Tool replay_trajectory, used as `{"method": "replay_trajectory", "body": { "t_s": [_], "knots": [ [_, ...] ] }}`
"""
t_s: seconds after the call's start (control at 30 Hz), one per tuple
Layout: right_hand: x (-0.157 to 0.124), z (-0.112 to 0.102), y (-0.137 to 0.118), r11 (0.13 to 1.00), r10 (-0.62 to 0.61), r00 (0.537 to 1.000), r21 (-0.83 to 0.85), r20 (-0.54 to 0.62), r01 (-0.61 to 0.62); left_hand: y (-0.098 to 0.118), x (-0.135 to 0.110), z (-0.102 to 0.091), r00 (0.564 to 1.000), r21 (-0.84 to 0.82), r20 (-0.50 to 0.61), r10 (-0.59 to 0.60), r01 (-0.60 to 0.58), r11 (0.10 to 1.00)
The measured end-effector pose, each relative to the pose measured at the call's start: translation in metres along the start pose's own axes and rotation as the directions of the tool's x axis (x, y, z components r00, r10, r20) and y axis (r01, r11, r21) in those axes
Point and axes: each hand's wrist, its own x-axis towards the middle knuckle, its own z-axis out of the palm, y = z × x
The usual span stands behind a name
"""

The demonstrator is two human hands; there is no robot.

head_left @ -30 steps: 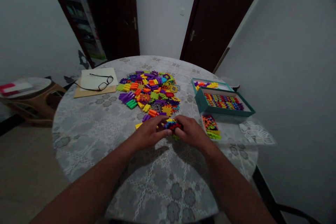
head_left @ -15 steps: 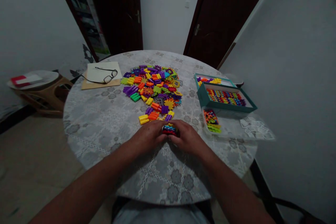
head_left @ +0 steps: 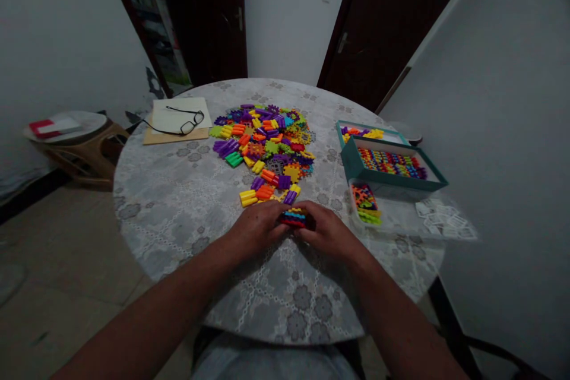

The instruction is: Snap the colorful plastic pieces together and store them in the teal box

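Observation:
Between my left hand (head_left: pixel 260 225) and my right hand (head_left: pixel 327 230) is a small stack of toy gear pieces (head_left: pixel 294 218), with yellow, blue and red layers showing. Fingers of both hands close on it from either side, near the table's front. My palms and fingers cover part of the stack. Just beyond the hands lie loose plastic connector pieces (head_left: pixel 266 192) in orange, yellow and purple. Behind these spreads a heap of coloured gears and connectors (head_left: pixel 271 148).
Eyeglasses (head_left: pixel 187 127) rest on paper and a board (head_left: pixel 176 138) at the left. To the right stand a teal box (head_left: pixel 387 177) with rows of gears, its lid (head_left: pixel 345 127) holding pieces, and a clear plastic tray (head_left: pixel 394 214). A patterned cloth covers the round table (head_left: pixel 164 202).
The whole view has shifted slightly, so things sit a little further right. Both hands stay around the gear stack, and more of its coloured layers shows between them now.

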Motion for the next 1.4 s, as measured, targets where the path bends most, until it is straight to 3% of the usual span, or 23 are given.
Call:
{"method": "replay_trajectory", "body": {
  "t_s": [0.3,0.5,0.8,1.0,1.17,1.4],
  "knots": [
    [-0.002,-0.008,0.004,0.997,-0.021,0.999,-0.080,0.047,0.024,0.002,0.002,-0.001,1.000,0.075,0.012,0.018,-0.019,0.997],
    [-0.003,-0.014,0.005,0.994,0.040,0.999,-0.099,0.036,-0.036,0.000,0.002,0.000,1.000,0.067,0.004,0.029,-0.029,0.997],
    [0.001,-0.001,0.007,0.998,0.054,0.999,-0.027,0.001,-0.054,-0.006,0.002,0.005,0.999,0.040,-0.005,0.043,-0.043,0.998],
    [0.000,0.000,0.010,0.997,-0.048,0.999,-0.064,-0.017,0.047,-0.006,0.001,0.007,0.998,0.028,-0.061,0.000,0.002,1.000],
    [0.002,-0.001,0.008,0.983,-0.122,0.992,-0.142,-0.011,0.119,-0.005,0.002,0.005,0.999,0.039,-0.035,0.021,-0.019,0.999],
    [0.006,0.003,0.005,0.978,-0.122,0.992,-0.176,-0.026,0.116,-0.012,0.004,0.006,0.997,0.047,-0.073,0.026,-0.022,0.999]
  ]
}}
